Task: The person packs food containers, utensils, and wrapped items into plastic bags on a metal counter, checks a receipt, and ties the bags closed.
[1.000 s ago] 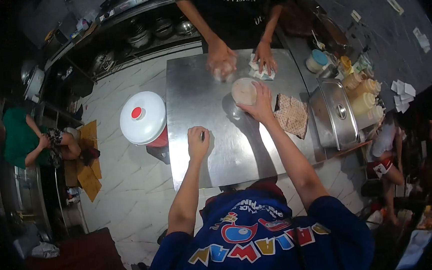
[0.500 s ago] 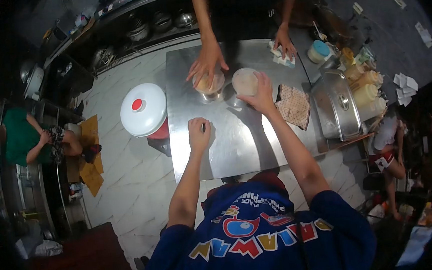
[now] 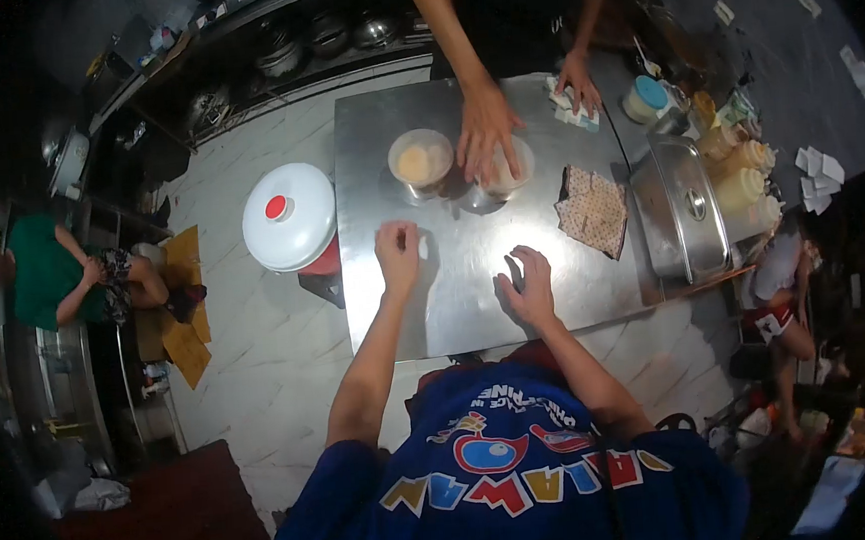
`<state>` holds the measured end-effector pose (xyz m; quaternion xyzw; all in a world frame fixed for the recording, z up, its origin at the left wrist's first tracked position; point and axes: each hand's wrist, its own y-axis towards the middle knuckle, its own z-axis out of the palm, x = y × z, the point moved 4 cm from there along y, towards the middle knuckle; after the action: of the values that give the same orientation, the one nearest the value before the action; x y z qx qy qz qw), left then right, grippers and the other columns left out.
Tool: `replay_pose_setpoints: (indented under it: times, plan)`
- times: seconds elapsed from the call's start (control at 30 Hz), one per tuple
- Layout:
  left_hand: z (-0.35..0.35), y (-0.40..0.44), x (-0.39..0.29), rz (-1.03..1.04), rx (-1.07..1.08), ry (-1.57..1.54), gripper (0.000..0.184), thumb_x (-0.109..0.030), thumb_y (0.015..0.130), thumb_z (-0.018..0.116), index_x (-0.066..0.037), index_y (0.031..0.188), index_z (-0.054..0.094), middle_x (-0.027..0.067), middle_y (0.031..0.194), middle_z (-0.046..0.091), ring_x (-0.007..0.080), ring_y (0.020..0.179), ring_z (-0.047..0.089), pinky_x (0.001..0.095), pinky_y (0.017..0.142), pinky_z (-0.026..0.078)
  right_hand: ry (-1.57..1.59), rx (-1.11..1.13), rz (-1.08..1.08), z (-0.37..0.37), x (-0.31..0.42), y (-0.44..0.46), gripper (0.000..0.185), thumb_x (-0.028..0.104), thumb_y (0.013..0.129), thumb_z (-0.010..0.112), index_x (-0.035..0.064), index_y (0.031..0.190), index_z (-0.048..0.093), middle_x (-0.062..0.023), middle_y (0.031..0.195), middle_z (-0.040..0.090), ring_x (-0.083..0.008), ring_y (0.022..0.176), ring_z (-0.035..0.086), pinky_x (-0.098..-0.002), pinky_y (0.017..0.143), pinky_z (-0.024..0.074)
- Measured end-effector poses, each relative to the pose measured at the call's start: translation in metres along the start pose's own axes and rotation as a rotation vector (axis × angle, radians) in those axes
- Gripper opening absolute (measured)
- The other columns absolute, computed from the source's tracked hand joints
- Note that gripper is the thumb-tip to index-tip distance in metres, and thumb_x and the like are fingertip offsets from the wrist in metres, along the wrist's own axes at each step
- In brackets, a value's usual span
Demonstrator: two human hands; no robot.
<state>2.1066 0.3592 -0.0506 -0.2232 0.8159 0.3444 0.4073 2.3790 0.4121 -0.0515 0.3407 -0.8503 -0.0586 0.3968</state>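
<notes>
My left hand [image 3: 398,257] is curled closed above the left part of the steel table [image 3: 381,319]. A small white bit shows beside its fingers; whether it is held I cannot make out. My right hand [image 3: 530,288] hangs over the table's near side, fingers curved and apart, with nothing in it. Beyond my hands stands a clear round plastic tub [image 3: 421,160] with pale yellowish contents. To its right is a second clear tub [image 3: 521,168], partly hidden by a co-worker's hand [image 3: 489,126] spread over its top.
A patterned cloth [image 3: 591,214] lies right of the tubs, beside a lidded steel pan [image 3: 684,212] and several sauce bottles [image 3: 743,188]. The co-worker's other hand [image 3: 578,81] rests on a crumpled white cloth [image 3: 564,110]. A white-lidded cooler [image 3: 294,229] stands left of the table.
My right hand has let go of the right tub and drawn back toward me. The co-worker's hand has moved from the left tub to the right one.
</notes>
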Motion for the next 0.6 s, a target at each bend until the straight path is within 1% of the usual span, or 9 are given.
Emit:
replay_pose_setpoints:
  times: [0.03, 0.1, 0.17, 0.27, 0.3, 0.33, 0.4, 0.47, 0.6]
  plan:
    - [-0.002, 0.014, -0.011, -0.050, -0.029, -0.030, 0.008, -0.010, 0.086, 0.065, -0.004, 0.090, 0.064, 0.0108, 0.093, 0.063, 0.0326, 0.091, 0.055, 0.0423, 0.084, 0.044, -0.027, -0.015, 0.009, -0.001, 0.003, 0.003, 0.047, 0.020, 0.081, 0.072, 0.0005, 0.121, 0.054, -0.0170, 0.126, 0.054, -0.0351, 0.118, 0.048, -0.0459, 0.103, 0.0365]
    - [0.000, 0.061, -0.053, 0.223, -0.069, 0.045, 0.020, -0.015, 0.087, 0.066, -0.004, 0.104, 0.063, 0.0142, 0.105, 0.062, 0.0350, 0.099, 0.054, 0.0446, 0.092, 0.042, -0.050, -0.020, 0.030, 0.001, 0.004, 0.003, 0.045, 0.020, 0.082, 0.071, 0.0008, 0.119, 0.055, -0.0162, 0.125, 0.054, -0.0350, 0.117, 0.048, -0.0455, 0.102, 0.0366]
    - [0.020, 0.105, -0.068, 0.341, -0.027, 0.138, 0.041, -0.031, 0.087, 0.067, -0.009, 0.121, 0.060, 0.0180, 0.126, 0.055, 0.0375, 0.117, 0.050, 0.0507, 0.102, 0.036, -0.050, 0.001, 0.038, 0.001, -0.002, 0.002, 0.043, 0.020, 0.083, 0.071, 0.0012, 0.118, 0.055, -0.0161, 0.125, 0.055, -0.0353, 0.116, 0.048, -0.0453, 0.103, 0.0362]
    - [0.053, 0.127, -0.063, 0.374, 0.143, 0.505, 0.058, -0.047, 0.085, 0.067, -0.016, 0.133, 0.058, 0.0192, 0.140, 0.046, 0.0398, 0.131, 0.040, 0.0588, 0.107, 0.030, -0.036, -0.042, 0.031, 0.000, -0.007, 0.002, 0.042, 0.020, 0.083, 0.071, 0.0015, 0.117, 0.055, -0.0163, 0.124, 0.055, -0.0356, 0.116, 0.048, -0.0455, 0.103, 0.0364]
    - [0.061, 0.127, -0.053, 0.352, 0.280, 0.575, 0.069, -0.056, 0.081, 0.067, -0.022, 0.139, 0.053, 0.0178, 0.147, 0.041, 0.0405, 0.135, 0.036, 0.0634, 0.106, 0.028, -0.028, -0.055, 0.026, 0.000, -0.007, 0.001, 0.041, 0.020, 0.083, 0.071, 0.0016, 0.117, 0.055, -0.0160, 0.123, 0.056, -0.0355, 0.114, 0.049, -0.0458, 0.103, 0.0366]
    - [0.064, 0.127, -0.044, 0.339, 0.308, 0.570, 0.070, -0.057, 0.080, 0.067, -0.021, 0.139, 0.053, 0.0170, 0.147, 0.041, 0.0397, 0.136, 0.036, 0.0621, 0.105, 0.030, -0.012, -0.053, 0.037, -0.001, -0.009, -0.001, 0.042, 0.020, 0.083, 0.071, 0.0017, 0.117, 0.055, -0.0158, 0.123, 0.056, -0.0354, 0.114, 0.049, -0.0457, 0.103, 0.0367]
    - [0.063, 0.123, -0.051, 0.309, 0.362, 0.567, 0.071, -0.058, 0.079, 0.068, -0.021, 0.138, 0.053, 0.0154, 0.147, 0.040, 0.0382, 0.136, 0.035, 0.0594, 0.104, 0.034, 0.023, -0.047, 0.056, -0.001, -0.013, -0.002, 0.042, 0.019, 0.083, 0.071, 0.0017, 0.118, 0.055, -0.0155, 0.123, 0.056, -0.0354, 0.114, 0.050, -0.0454, 0.103, 0.0370]
    - [0.060, 0.112, -0.059, 0.316, 0.385, 0.560, 0.072, -0.058, 0.078, 0.069, -0.021, 0.137, 0.054, 0.0151, 0.146, 0.042, 0.0376, 0.135, 0.036, 0.0582, 0.104, 0.035, 0.033, -0.064, 0.083, -0.001, -0.013, -0.005, 0.039, 0.019, 0.083, 0.071, 0.0020, 0.116, 0.057, -0.0149, 0.121, 0.057, -0.0344, 0.113, 0.051, -0.0443, 0.102, 0.0373]
    - [0.054, 0.096, -0.069, 0.352, 0.333, 0.512, 0.070, -0.056, 0.077, 0.070, -0.020, 0.134, 0.055, 0.0145, 0.144, 0.043, 0.0369, 0.134, 0.037, 0.0566, 0.102, 0.036, 0.056, -0.067, 0.087, -0.003, -0.012, 0.002, 0.037, 0.019, 0.083, 0.070, 0.0023, 0.114, 0.058, -0.0144, 0.120, 0.058, -0.0335, 0.112, 0.051, -0.0436, 0.102, 0.0374]
